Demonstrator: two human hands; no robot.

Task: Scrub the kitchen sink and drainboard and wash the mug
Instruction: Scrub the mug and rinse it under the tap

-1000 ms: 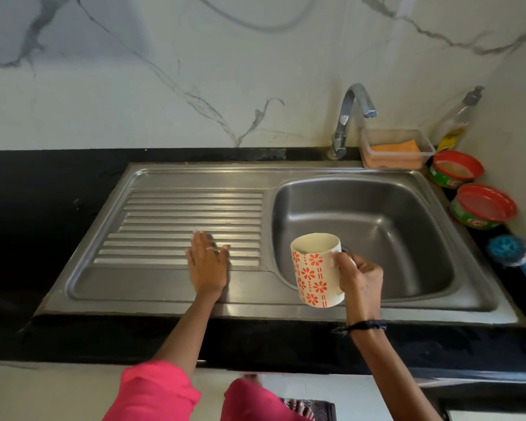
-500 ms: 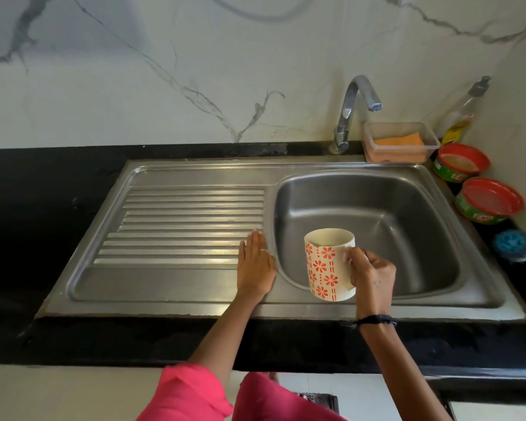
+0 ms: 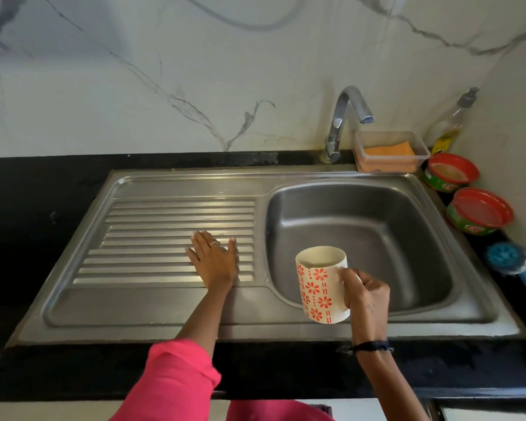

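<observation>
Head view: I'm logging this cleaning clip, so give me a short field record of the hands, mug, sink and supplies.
left hand: left hand flat, fingers straight, on ribbed steel drainboard
right hand: right hand in a grip on the white mug with orange flowers
mug: upright, held over the front edge of the steel sink basin
tap: curved steel tap, no water visible
supplies: orange sponge in clear tub; blue scrub brush

The left hand [image 3: 214,259] lies flat, fingers straight, on the ribbed drainboard [image 3: 152,235]. The right hand [image 3: 365,294] grips the handle of an upright flowered mug [image 3: 319,284] over the sink [image 3: 377,235] near its front edge. Two red-lidded tubs [image 3: 480,209] sit on the counter [image 3: 37,189] at right.
</observation>
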